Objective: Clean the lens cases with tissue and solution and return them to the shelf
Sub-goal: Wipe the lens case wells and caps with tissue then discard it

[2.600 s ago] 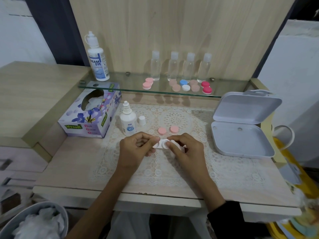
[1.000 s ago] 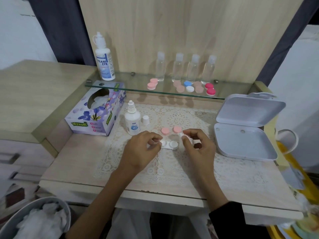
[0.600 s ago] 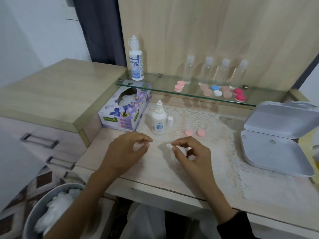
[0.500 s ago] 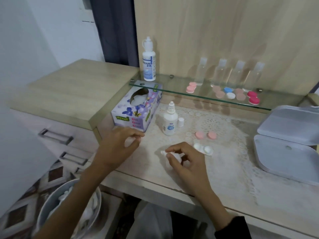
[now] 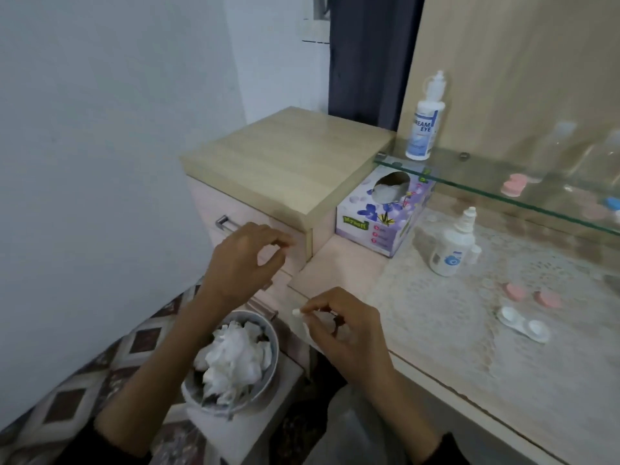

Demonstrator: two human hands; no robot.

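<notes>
My right hand [image 5: 342,330] pinches a small wad of white tissue [image 5: 296,312] at the desk's front left corner, just right of the bin. My left hand [image 5: 243,263] hovers above the bin with its fingers curled toward the thumb; whether anything is between them is not visible. The open white lens case [image 5: 523,325] lies on the lace mat [image 5: 436,307] with nothing touching it, and its two pink caps [image 5: 531,296] lie just behind it. The small solution bottle [image 5: 451,248] stands uncapped beside its cap [image 5: 475,254].
A bin [image 5: 265,380] full of crumpled tissues stands on the floor below my hands. The tissue box [image 5: 385,213] sits under the glass shelf [image 5: 476,186], which holds a large solution bottle [image 5: 423,129] and several lens cases [image 5: 513,188]. A drawer unit [image 5: 285,162] is at left.
My view has swung left and down to the bin. Both hands left the lens case on the mat and moved left, the right one carrying the tissue wad.
</notes>
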